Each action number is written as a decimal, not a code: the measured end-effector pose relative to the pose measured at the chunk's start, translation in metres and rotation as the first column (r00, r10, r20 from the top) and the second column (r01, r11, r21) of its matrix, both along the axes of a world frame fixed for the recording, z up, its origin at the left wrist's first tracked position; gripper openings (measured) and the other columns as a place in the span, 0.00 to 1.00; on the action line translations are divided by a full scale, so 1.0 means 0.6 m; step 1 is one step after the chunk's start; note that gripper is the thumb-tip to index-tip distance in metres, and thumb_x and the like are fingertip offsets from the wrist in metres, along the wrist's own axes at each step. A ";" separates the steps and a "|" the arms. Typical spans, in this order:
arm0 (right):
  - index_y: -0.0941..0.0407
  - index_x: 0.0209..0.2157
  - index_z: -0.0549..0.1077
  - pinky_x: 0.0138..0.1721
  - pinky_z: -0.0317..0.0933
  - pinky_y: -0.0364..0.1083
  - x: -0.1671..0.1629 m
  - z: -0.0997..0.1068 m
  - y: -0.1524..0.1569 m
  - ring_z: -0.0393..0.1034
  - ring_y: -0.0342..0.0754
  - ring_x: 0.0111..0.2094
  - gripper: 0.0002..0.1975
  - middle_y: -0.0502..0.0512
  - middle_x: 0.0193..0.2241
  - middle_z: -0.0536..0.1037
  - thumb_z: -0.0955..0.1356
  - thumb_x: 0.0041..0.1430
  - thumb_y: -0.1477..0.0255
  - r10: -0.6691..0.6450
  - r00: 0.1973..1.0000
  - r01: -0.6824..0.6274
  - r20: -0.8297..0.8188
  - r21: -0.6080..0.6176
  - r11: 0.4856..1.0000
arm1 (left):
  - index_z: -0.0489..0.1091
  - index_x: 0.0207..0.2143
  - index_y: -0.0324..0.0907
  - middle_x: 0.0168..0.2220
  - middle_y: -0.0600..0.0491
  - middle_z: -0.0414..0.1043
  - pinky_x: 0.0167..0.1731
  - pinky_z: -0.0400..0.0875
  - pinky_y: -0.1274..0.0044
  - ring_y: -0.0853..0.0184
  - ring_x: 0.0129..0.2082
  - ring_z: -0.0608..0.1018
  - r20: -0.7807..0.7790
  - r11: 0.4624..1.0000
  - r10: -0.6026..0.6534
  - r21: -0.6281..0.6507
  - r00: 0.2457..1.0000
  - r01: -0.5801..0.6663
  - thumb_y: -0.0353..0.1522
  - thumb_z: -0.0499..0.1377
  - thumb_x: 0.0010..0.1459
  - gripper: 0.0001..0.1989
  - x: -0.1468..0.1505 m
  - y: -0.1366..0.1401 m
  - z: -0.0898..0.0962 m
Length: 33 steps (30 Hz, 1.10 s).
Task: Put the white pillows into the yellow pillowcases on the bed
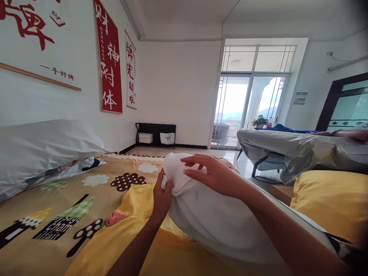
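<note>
A plump white pillow [218, 218] lies in front of me, its far end bunched up. My left hand [163, 195] is closed around the gathered white fabric at that end's left side. Over the top of the same end is my right hand [208, 170], its fingers apart and slightly curled; whether the fingertips touch the pillow I cannot tell. Beneath and to the left of the pillow spreads a smooth yellow cloth [138, 199] with a watermelon-slice print.
A tan patterned bedspread [94, 207] covers the bed. At left, another white pillow [51, 142] rests against the wall. A yellow cushion [330, 199] is at right, before a plastic-covered table [287, 142], where another person's arm [345, 133] reaches in. A black rack [155, 132] stands by the far wall.
</note>
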State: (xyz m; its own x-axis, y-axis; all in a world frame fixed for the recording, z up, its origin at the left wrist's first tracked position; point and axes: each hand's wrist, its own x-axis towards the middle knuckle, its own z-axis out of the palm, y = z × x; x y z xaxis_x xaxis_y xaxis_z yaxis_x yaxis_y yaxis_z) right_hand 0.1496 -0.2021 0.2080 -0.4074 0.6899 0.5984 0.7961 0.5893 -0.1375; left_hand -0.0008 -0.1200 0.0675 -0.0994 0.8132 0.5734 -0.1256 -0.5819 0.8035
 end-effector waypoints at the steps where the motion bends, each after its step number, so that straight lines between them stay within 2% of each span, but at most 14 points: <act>1: 0.52 0.53 0.70 0.45 0.65 0.52 0.010 0.022 0.012 0.72 0.53 0.45 0.23 0.57 0.46 0.77 0.68 0.57 0.61 -0.035 0.999 0.035 0.018 0.000 0.999 | 0.69 0.47 0.42 0.46 0.49 0.73 0.47 0.68 0.70 0.57 0.49 0.73 -0.035 1.000 -0.010 0.020 0.999 0.011 0.30 0.54 0.50 0.20 -0.001 -0.015 0.008; 2: 0.52 0.58 0.66 0.44 0.66 0.52 0.021 0.039 0.027 0.71 0.55 0.47 0.32 0.59 0.50 0.75 0.71 0.52 0.60 -0.051 0.997 0.052 0.058 -0.015 0.999 | 0.70 0.46 0.42 0.45 0.49 0.74 0.47 0.68 0.70 0.58 0.48 0.74 -0.066 0.999 -0.016 0.049 0.998 0.019 0.28 0.54 0.49 0.20 -0.001 -0.031 0.017; 4: 0.53 0.64 0.55 0.42 0.67 0.51 0.042 0.056 0.054 0.71 0.55 0.48 0.47 0.62 0.54 0.72 0.75 0.45 0.58 -0.013 0.986 0.037 0.166 -0.142 0.989 | 0.70 0.45 0.43 0.43 0.50 0.74 0.47 0.68 0.71 0.58 0.47 0.74 -0.105 0.990 0.000 0.138 0.994 0.015 0.26 0.52 0.47 0.21 -0.001 -0.061 0.030; 6: 0.53 0.66 0.46 0.40 0.68 0.47 0.059 0.052 0.070 0.72 0.52 0.47 0.52 0.61 0.55 0.71 0.74 0.46 0.57 0.111 0.968 -0.037 0.226 -0.311 0.950 | 0.69 0.47 0.44 0.44 0.51 0.74 0.48 0.67 0.72 0.59 0.47 0.73 -0.117 0.967 0.054 0.252 0.992 -0.023 0.25 0.51 0.47 0.23 0.000 -0.084 0.038; 8: 0.52 0.67 0.41 0.41 0.67 0.44 0.065 0.037 0.070 0.71 0.49 0.48 0.52 0.58 0.56 0.69 0.73 0.49 0.59 0.272 0.937 -0.164 0.218 -0.413 0.896 | 0.68 0.47 0.45 0.45 0.52 0.73 0.47 0.67 0.73 0.61 0.46 0.73 -0.117 0.934 0.111 0.351 0.987 -0.063 0.23 0.51 0.48 0.23 0.002 -0.096 0.042; 10: 0.51 0.67 0.37 0.47 0.64 0.44 0.062 0.024 0.058 0.66 0.48 0.54 0.56 0.57 0.60 0.64 0.75 0.47 0.60 0.390 0.901 -0.281 0.188 -0.432 0.857 | 0.67 0.46 0.45 0.44 0.52 0.72 0.45 0.68 0.74 0.62 0.44 0.73 -0.114 0.909 0.141 0.408 0.983 -0.083 0.23 0.50 0.49 0.21 0.006 -0.101 0.044; 12: 0.50 0.67 0.34 0.52 0.60 0.46 0.050 0.016 0.039 0.60 0.50 0.59 0.61 0.58 0.64 0.57 0.77 0.42 0.61 0.430 0.888 -0.331 0.163 -0.423 0.844 | 0.66 0.45 0.45 0.44 0.51 0.71 0.44 0.68 0.74 0.63 0.44 0.73 -0.073 0.891 0.162 0.440 0.984 -0.114 0.23 0.50 0.51 0.19 0.011 -0.103 0.046; 14: 0.50 0.67 0.32 0.55 0.56 0.48 0.034 0.013 0.021 0.57 0.52 0.61 0.66 0.59 0.64 0.55 0.78 0.38 0.61 0.417 0.894 -0.319 0.164 -0.421 0.849 | 0.66 0.43 0.45 0.43 0.51 0.69 0.46 0.67 0.73 0.64 0.45 0.72 0.020 0.869 0.199 0.458 0.980 -0.186 0.23 0.50 0.52 0.16 0.018 -0.108 0.046; 18: 0.54 0.67 0.34 0.59 0.49 0.52 0.001 0.013 -0.008 0.55 0.58 0.61 0.70 0.62 0.62 0.59 0.79 0.31 0.60 0.398 0.885 -0.258 0.241 -0.456 0.852 | 0.65 0.42 0.44 0.45 0.50 0.67 0.49 0.65 0.70 0.63 0.48 0.70 0.211 0.803 0.275 0.487 0.938 -0.345 0.24 0.51 0.55 0.13 0.027 -0.120 0.041; 21: 0.55 0.66 0.44 0.56 0.50 0.53 -0.017 0.012 -0.022 0.59 0.57 0.57 0.62 0.61 0.58 0.65 0.79 0.32 0.63 0.373 0.878 -0.224 0.299 -0.431 0.874 | 0.64 0.45 0.45 0.54 0.48 0.65 0.56 0.60 0.66 0.60 0.58 0.64 0.206 0.774 0.297 0.520 0.932 -0.362 0.24 0.51 0.57 0.15 0.026 -0.125 0.041; 23: 0.55 0.60 0.57 0.52 0.54 0.52 -0.026 0.008 -0.028 0.64 0.56 0.50 0.50 0.58 0.51 0.71 0.78 0.35 0.67 0.324 0.883 -0.187 0.341 -0.377 0.907 | 0.65 0.47 0.45 0.57 0.48 0.64 0.60 0.54 0.62 0.58 0.62 0.60 0.129 0.773 0.290 0.553 0.948 -0.312 0.24 0.50 0.58 0.15 0.023 -0.125 0.044; 25: 0.56 0.50 0.67 0.46 0.56 0.51 -0.033 0.000 -0.033 0.66 0.53 0.43 0.35 0.55 0.43 0.75 0.76 0.36 0.69 0.241 0.894 -0.116 0.377 -0.324 0.939 | 0.66 0.49 0.45 0.59 0.48 0.62 0.62 0.50 0.58 0.56 0.64 0.58 0.027 0.788 0.251 0.575 0.967 -0.221 0.24 0.50 0.59 0.17 0.021 -0.122 0.046; 28: 0.56 0.38 0.70 0.40 0.55 0.49 -0.041 -0.017 -0.037 0.66 0.50 0.36 0.20 0.52 0.34 0.75 0.72 0.39 0.72 0.114 0.908 0.004 0.402 -0.280 0.960 | 0.65 0.53 0.46 0.62 0.48 0.59 0.63 0.48 0.57 0.56 0.65 0.56 -0.071 0.804 0.180 0.586 0.981 -0.105 0.24 0.49 0.59 0.21 0.023 -0.114 0.042; 33: 0.53 0.30 0.70 0.35 0.51 0.46 -0.037 -0.032 -0.040 0.65 0.46 0.29 0.07 0.48 0.25 0.73 0.68 0.44 0.71 0.017 0.917 0.079 0.399 -0.224 0.971 | 0.54 0.62 0.47 0.63 0.47 0.57 0.62 0.52 0.60 0.57 0.64 0.57 -0.098 0.833 0.099 0.553 0.990 -0.029 0.26 0.49 0.60 0.27 0.017 -0.106 0.030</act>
